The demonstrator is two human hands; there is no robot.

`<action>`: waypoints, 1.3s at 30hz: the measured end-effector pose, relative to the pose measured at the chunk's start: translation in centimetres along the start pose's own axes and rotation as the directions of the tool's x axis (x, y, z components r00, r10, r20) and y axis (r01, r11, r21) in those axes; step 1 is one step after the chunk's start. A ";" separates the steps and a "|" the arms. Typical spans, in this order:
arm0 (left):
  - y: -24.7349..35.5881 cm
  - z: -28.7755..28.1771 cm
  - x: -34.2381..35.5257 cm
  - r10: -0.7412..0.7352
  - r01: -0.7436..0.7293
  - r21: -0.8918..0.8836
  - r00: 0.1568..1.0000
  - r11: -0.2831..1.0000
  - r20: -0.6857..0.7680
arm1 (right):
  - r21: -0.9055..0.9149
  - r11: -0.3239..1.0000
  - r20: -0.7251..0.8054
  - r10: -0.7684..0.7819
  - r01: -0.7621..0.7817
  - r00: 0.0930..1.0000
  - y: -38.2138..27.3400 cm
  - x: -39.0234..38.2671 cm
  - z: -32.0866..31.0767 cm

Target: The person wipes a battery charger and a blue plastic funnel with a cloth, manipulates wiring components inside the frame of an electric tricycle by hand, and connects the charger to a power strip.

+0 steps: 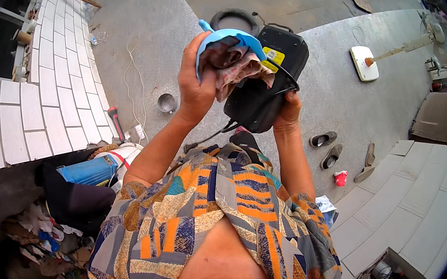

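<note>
My left hand [194,83] is closed on the rim of a light blue plastic scoop [251,41], tilted so its mouth faces me. A crumpled, pinkish patterned cloth [233,71] fills it and spills over the lower edge. Beside it, my right hand [289,113] grips the right edge of a black box-shaped electrical unit [261,108] with a carrying handle and a yellow label [273,58]. A black cord [279,92] loops across the unit near my right fingers. Scoop and cloth partly cover the unit's left side.
On the concrete floor are a small metal cup [166,103], a white cord [142,82], dark shoes [331,156], a red packet [340,178] and a standing fan [365,63]. A dark round tub [235,18] lies beyond the unit. White brick walls [44,98] stand on both sides.
</note>
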State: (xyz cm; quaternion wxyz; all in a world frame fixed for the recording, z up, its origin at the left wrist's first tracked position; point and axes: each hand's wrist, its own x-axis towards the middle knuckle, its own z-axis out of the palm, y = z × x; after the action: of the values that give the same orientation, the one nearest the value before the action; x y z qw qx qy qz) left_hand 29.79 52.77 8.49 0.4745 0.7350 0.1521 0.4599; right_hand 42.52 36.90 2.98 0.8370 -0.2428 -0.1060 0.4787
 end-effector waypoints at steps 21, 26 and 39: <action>-18.8 -12.8 25.5 -0.039 0.046 0.015 0.951 0.999 -0.305 | 0.246 0.897 0.103 0.352 -0.367 0.930 12.3 39.6 4.4; -24.8 -21.0 33.8 -0.523 0.226 -0.842 0.849 0.490 -0.076 | 0.189 0.840 0.126 0.493 -0.509 0.861 16.1 47.5 9.5; -43.2 -28.4 46.8 -0.711 0.272 -0.924 0.703 0.268 0.001 | 0.052 0.622 0.284 0.741 -0.781 0.609 24.1 73.5 8.7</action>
State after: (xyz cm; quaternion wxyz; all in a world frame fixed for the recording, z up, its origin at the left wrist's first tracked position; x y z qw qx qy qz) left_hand 40.53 121.25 0.76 0.8559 0.1730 0.2179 0.4359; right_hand 59.01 112.44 -5.81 0.5515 -0.1339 -0.0491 0.8219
